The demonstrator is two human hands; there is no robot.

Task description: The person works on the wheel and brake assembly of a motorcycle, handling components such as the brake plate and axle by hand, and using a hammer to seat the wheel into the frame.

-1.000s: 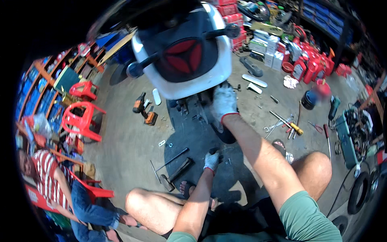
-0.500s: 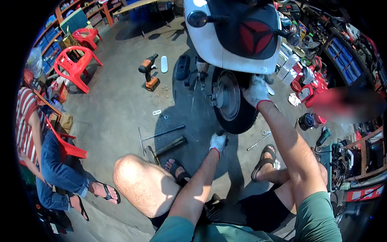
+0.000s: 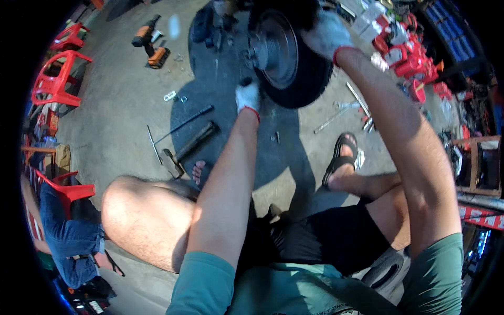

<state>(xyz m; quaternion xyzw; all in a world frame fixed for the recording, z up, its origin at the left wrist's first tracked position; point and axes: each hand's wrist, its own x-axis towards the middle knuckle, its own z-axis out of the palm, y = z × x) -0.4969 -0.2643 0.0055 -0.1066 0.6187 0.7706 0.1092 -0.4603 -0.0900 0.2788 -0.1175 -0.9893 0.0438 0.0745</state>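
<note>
A scooter's front wheel [image 3: 310,79], a black tyre on a grey metal rim and hub, fills the upper middle. My right hand [image 3: 325,34], in a white glove with a red cuff, grips the tyre's upper right side. Below and left of the hub, my left hand [image 3: 247,96], gloved alike, is closed with a dark patch at its fingers; what it holds, if anything, is unclear. A T-handle wrench [image 3: 181,123] and a hammer [image 3: 191,147] lie on the floor to its lower left, with loose spanners [image 3: 346,105] right of the tyre.
An orange cordless drill [image 3: 157,55] lies upper left, near red plastic chairs [image 3: 58,84]. A seated person in jeans [image 3: 68,241] is at the lower left. Red jugs [image 3: 399,60], blue bins [image 3: 441,23] and cluttered racks line the right. My sandalled feet [image 3: 341,163] rest on the floor.
The view has tipped down, so the scooter's white front has left the frame and more wheel shows. My left hand has moved up toward the hub; my right stays high at the tyre.
</note>
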